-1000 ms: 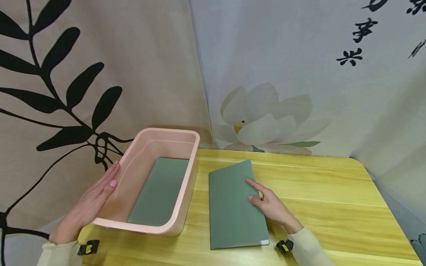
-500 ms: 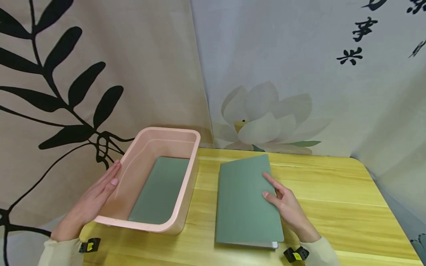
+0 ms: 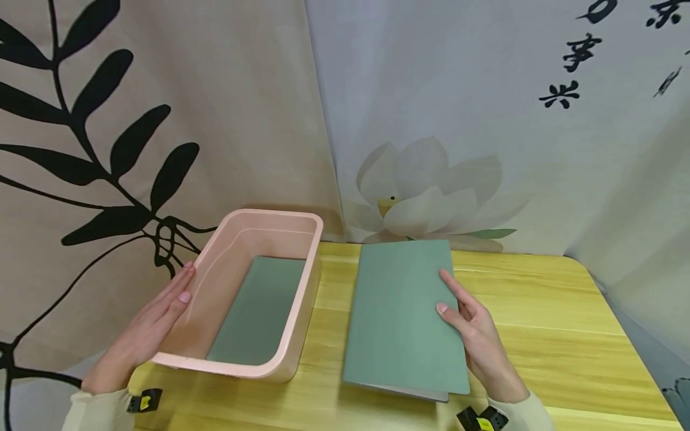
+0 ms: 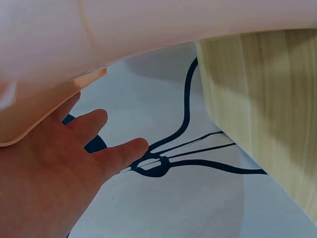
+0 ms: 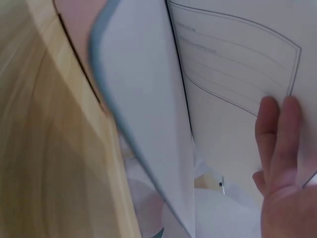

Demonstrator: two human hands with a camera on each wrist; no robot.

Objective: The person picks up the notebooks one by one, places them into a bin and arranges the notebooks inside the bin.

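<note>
My right hand (image 3: 480, 338) grips a grey-green notebook (image 3: 401, 317) by its right edge, thumb and index finger on the cover. In the right wrist view other fingers (image 5: 285, 134) lie on its white inner side, printed with a lined box; the covers part slightly. The notebook is tilted up over the table. My left hand (image 3: 142, 326) rests with straight fingers along the left outer side of a pink plastic bin (image 3: 215, 366). From the left wrist, its fingers spread beneath the bin's rim (image 4: 29, 131). Flat on the bin's floor lies another grey-green notebook (image 3: 264, 311).
Both the bin and the held notebook are over a wooden table (image 3: 550, 341), whose right edge slopes away. Behind it hangs a curtain (image 3: 259, 108) with black leaves, a pale lotus and dark characters. A black wrist camera (image 3: 482, 419) sits at the right cuff.
The right hand has raised the notebook from the table and shifted it to the right, tilting its cover up. The left hand and the bin have kept their places.
</note>
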